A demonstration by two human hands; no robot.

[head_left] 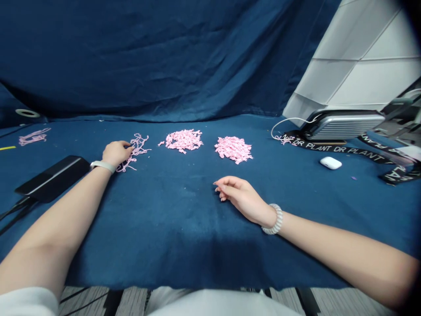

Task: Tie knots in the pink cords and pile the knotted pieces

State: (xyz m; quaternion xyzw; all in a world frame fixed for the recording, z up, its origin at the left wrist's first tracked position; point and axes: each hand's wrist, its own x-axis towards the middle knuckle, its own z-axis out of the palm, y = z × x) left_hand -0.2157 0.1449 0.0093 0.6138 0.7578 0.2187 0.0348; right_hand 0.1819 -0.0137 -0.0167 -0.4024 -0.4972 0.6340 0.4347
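Note:
My left hand [115, 152], wearing a pale band at the wrist, reaches to a loose tangle of pink yarn strands [140, 145]. Its fingers are closed on the strands, though the fingertips are partly covered. My right hand [240, 195], with a coiled bracelet, hovers at mid-table, its fingers curled in towards the thumb and no object visible in them. Beyond it lie two heaps of short pink knotted yarn pieces: one heap [184, 140] at the centre, the other [233, 149] just right of it.
More pink strands [34, 137] lie at the far left, near a black device with cables [52, 177]. On the right are a silver-and-black case [345, 125], a lettered black strap [342, 148] and a white earbud case [330, 163]. Blue cloth [184, 245] covers the table.

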